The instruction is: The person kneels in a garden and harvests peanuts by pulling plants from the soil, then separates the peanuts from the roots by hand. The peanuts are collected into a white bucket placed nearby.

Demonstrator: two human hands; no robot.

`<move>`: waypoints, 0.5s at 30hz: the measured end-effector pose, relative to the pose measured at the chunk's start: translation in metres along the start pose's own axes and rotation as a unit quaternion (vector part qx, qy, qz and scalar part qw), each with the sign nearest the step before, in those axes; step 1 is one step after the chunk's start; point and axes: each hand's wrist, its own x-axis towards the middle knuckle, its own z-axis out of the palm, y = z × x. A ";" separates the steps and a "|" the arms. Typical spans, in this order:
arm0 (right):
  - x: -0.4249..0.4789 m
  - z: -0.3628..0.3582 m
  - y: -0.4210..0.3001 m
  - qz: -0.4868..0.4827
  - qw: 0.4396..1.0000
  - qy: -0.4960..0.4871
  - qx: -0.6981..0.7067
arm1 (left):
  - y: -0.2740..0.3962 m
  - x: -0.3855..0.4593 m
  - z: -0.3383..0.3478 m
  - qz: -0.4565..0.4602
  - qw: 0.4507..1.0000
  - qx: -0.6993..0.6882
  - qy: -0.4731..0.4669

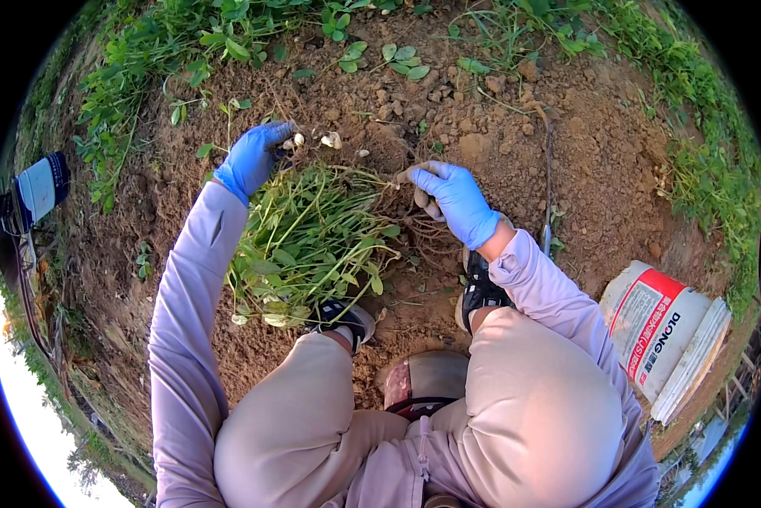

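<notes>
Before me on the soil lies an uprooted bunch of green peanut plants [310, 235], its thin roots spreading to the right. My left hand [253, 155], in a blue glove, is at the upper left of the bunch, its fingers curled around pale peanut pods. More pods [331, 140] lie just right of those fingers, and a single pod [363, 153] rests on the soil. My right hand [450, 197], also blue-gloved with soiled fingertips, is at the root end, its fingers pinching the stem base or roots; the fingertips partly hide what they pinch.
A white plastic bucket [660, 336] with a red band lies tilted at the right. A thin metal-ended rod [547, 190] lies on the soil beyond my right hand. Leafy plants [139, 70] border the soil. Another container [40, 187] stands far left. My shoes flank the bunch's near side.
</notes>
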 end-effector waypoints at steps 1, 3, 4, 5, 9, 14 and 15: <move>0.000 -0.003 0.002 0.009 1.000 -0.013 0.017 | -0.001 0.000 0.000 0.133 0.980 0.149 0.017; 0.000 -0.007 0.005 0.028 0.997 -0.040 0.052 | 0.004 -0.004 0.000 -0.029 0.999 -0.039 -0.021; -0.001 -0.006 0.005 0.025 0.998 -0.022 0.051 | 0.008 -0.003 0.000 -0.110 0.988 -0.102 -0.035; -0.002 -0.003 0.005 0.021 0.999 -0.004 0.049 | 0.012 -0.002 -0.001 -0.192 0.967 -0.161 -0.039; 0.006 0.001 0.008 -0.024 0.999 0.016 0.028 | 0.016 -0.003 -0.004 -0.154 0.982 -0.086 -0.062; 0.005 -0.001 0.002 0.000 0.999 0.008 0.053 | -0.005 -0.013 -0.002 -0.037 0.995 -0.034 -0.082; 0.005 -0.004 0.003 -0.009 0.998 0.033 0.046 | -0.007 -0.012 -0.003 -0.022 0.997 0.023 -0.075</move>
